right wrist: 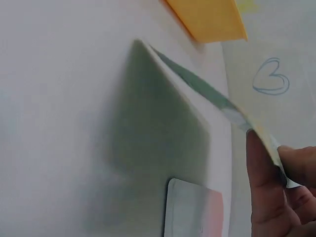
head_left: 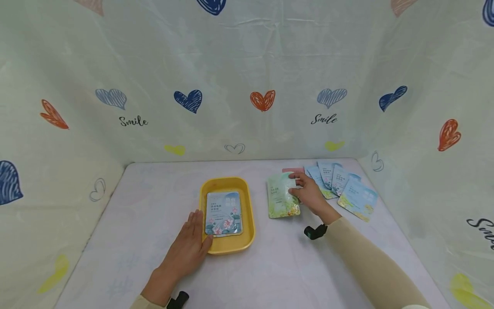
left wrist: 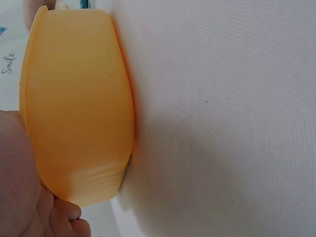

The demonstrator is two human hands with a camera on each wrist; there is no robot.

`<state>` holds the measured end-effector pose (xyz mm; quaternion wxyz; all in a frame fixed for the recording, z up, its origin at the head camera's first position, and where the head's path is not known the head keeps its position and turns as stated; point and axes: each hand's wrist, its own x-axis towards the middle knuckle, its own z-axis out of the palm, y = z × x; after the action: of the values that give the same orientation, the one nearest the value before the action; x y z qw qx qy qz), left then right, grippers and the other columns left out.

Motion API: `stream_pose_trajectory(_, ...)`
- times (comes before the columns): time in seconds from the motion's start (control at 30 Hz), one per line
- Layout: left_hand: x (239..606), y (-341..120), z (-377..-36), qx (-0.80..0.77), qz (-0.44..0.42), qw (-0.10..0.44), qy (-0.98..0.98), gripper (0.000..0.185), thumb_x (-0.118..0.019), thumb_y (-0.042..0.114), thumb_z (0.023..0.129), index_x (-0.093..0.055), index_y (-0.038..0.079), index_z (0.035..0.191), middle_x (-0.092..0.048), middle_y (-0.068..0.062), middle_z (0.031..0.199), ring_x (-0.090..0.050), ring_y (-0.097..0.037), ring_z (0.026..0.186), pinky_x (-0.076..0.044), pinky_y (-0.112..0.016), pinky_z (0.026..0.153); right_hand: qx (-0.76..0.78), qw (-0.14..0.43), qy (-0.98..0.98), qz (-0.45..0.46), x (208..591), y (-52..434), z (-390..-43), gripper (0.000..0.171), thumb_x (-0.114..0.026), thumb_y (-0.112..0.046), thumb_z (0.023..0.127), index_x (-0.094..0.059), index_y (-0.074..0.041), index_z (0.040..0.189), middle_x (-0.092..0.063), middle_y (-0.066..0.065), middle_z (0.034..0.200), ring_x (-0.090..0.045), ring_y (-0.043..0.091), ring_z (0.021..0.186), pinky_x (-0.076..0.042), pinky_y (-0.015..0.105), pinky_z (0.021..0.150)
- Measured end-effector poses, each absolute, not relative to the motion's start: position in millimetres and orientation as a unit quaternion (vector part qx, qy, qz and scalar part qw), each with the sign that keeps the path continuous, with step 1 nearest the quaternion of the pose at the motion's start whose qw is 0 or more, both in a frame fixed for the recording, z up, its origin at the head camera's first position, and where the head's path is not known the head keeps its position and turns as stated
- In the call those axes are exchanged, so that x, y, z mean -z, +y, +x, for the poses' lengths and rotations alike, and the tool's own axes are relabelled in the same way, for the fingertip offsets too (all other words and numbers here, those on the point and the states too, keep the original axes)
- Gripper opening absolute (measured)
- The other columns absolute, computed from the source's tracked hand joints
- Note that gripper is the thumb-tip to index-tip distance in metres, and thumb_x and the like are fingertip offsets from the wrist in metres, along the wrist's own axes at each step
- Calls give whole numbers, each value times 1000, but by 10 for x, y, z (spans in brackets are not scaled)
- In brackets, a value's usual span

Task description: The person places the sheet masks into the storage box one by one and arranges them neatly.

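Observation:
A yellow tray (head_left: 248, 206) sits mid-table with a blue flowered packet (head_left: 224, 213) lying flat inside it. My left hand (head_left: 189, 246) rests flat with straight fingers against the tray's near-left side; the left wrist view shows the tray's wall (left wrist: 79, 108) beside my palm. My right hand (head_left: 306, 192) pinches the edge of a green packet (head_left: 281, 195) just right of the tray, one edge lifted off the table. In the right wrist view the green packet (right wrist: 197, 94) tilts up from my fingers (right wrist: 266, 177).
Several blue packets (head_left: 343, 186) fan out on the table at the back right, with a pink packet (head_left: 293, 170) behind my right hand; the pink packet (right wrist: 195, 210) also shows under the lifted one. Heart-printed cloth walls enclose the white table (head_left: 146, 201) on three sides.

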<state>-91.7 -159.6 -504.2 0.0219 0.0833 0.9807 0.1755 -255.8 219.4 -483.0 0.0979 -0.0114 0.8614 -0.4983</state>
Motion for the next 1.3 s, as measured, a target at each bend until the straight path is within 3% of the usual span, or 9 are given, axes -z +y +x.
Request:
stream_pose_trajectory(0.17,5035,-1593,-919,-176,81,31,981,83,-51,37,110,-11,-11,164,-18,-29,172,-17,-44,161,-25,-59,128,424,82,902,-27,4894,2181,-2541,45,-70,-16,100,-60,-12,144,-56,23,148,-53,40,134,-54,46,96)
stream_pose_trajectory(0.33,5030,-1592,-910,-179,80,29,980,82,-52,35,110,-12,-11,164,-19,-30,172,-18,-44,161,-26,-59,128,399,84,912,-46,4980,2177,-2521,45,-75,-19,98,-65,-10,140,-60,20,149,-54,43,137,-53,58,104)
stream_pose_trajectory(0.53,5027,-1593,-905,-176,79,31,981,83,-53,36,110,-11,-10,164,-19,-29,172,-17,-43,162,-26,-59,128,416,90,904,-39,5047,2173,-2499,35,-73,-14,98,-72,-9,133,-61,19,148,-54,45,139,-49,61,110)
stream_pose_trajectory(0.7,5024,-1593,-904,-177,80,30,981,84,-53,37,110,-11,-10,164,-19,-29,172,-16,-44,162,-25,-59,128,464,82,881,-42,5030,2175,-2477,36,-70,-12,100,-70,-8,136,-56,19,155,-47,46,147,-44,63,116)
stream_pose_trajectory(1.07,5032,-1606,-902,-176,87,9,981,82,-54,37,109,-16,-10,164,-20,-30,172,-18,-45,161,-28,-60,127,435,66,897,-44,4979,2121,-2508,40,-67,-11,101,-66,-10,141,-55,19,156,-49,44,144,-48,61,111)
stream_pose_trajectory(1.3,5016,-1606,-906,-166,87,20,982,82,-54,38,109,-16,-10,164,-21,-29,172,-18,-44,161,-27,-59,128,516,73,853,-27,4938,2098,-2525,43,-67,-9,102,-63,-10,145,-46,15,164,-35,43,155,-39,60,121)
